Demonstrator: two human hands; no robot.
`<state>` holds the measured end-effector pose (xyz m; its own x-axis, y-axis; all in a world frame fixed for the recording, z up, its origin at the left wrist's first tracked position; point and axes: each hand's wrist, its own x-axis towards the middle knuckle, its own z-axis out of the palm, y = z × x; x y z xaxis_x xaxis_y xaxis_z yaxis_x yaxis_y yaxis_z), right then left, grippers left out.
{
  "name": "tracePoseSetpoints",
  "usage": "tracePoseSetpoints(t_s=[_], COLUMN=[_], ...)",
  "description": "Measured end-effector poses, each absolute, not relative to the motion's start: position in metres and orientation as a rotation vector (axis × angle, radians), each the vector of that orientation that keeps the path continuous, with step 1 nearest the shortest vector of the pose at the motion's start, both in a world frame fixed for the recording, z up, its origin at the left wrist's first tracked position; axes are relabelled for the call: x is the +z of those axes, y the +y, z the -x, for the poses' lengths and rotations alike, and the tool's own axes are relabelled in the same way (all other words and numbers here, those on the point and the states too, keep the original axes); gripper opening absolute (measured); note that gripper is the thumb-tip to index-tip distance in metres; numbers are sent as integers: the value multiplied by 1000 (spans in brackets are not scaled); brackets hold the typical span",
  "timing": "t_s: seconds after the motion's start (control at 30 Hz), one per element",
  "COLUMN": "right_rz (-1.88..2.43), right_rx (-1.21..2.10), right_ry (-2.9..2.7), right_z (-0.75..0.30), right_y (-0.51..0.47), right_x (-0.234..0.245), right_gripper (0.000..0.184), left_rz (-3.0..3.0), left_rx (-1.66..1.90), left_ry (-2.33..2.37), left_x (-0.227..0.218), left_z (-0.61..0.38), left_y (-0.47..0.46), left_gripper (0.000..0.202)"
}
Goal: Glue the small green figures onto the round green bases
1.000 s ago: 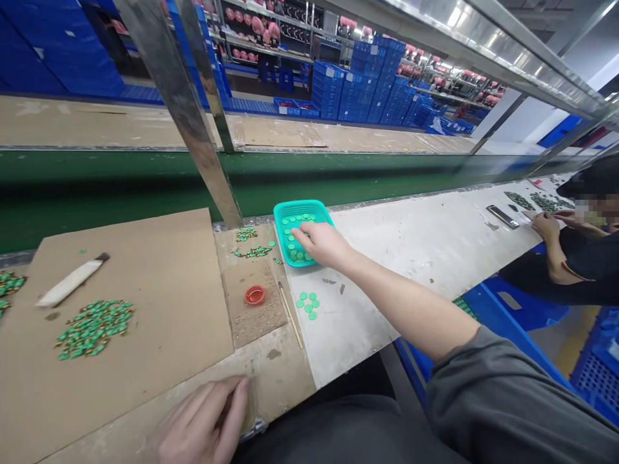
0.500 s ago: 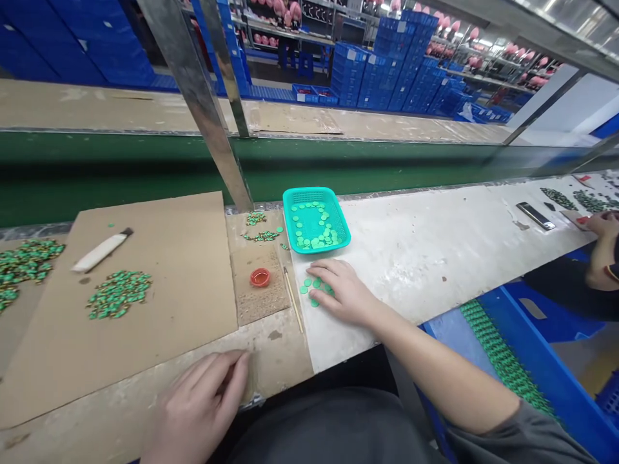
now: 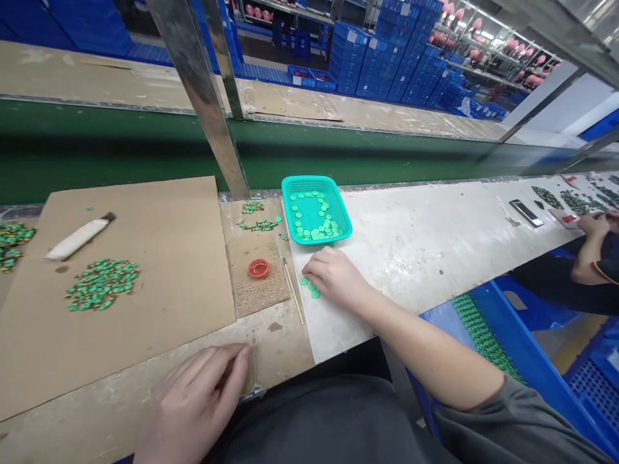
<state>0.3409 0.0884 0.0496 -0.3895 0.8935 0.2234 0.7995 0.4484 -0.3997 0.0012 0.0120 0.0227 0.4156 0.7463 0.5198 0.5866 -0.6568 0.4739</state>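
My right hand (image 3: 334, 276) is over a small group of flat green discs (image 3: 315, 294) on the white work surface. Its fingers are drawn together, and whatever lies under the fingertips is hidden. Just beyond it stands a turquoise plastic basket (image 3: 346, 225) with many similar discs inside. My left hand (image 3: 198, 393) rests at the table's front edge, loosely closed, with no object showing in it. Between the hands are a small red cup (image 3: 258, 269) and a thin brush-like stick (image 3: 293, 291).
Cardboard (image 3: 178, 251) on the left carries a pile of green-and-gold pieces (image 3: 102, 284) and a white tube-like object with a dark tip (image 3: 80, 237). A metal post (image 3: 206, 96) rises behind. At far right are a phone (image 3: 526, 212) and another person's hands (image 3: 597, 223).
My right hand's fingers have drawn together over the discs, where they were more spread before. The left hand has stayed nearly still. The whole view has shifted slightly.
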Motion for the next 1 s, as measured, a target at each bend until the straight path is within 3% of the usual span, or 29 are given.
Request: tracePoseSetpoints(t_s=[0.17,0.47,0.67,0.87,1.0], right_rz=[1481,1540,1569,1389,1200], right_rx=[332,362,260,199,143], right_ry=[-2289,-2328,-2349,-2536,-2732], right_z=[-358,-358,-349,-322,-312], right_y=[77,86,78,59,71], right_x=[55,67,63,65,72], right_gripper=[24,11,21,29,23], left_rz=[-2447,-2458,-2441,-2418,-2420], left_rx=[1073,1081,1091,1102,1121], left_ry=[1179,1158,1147,1102,1080], left_x=[19,18,18,22,27], left_z=[0,1,0,0,-2], left_y=[11,11,11,11,11], left_gripper=[20,19,19,16,16])
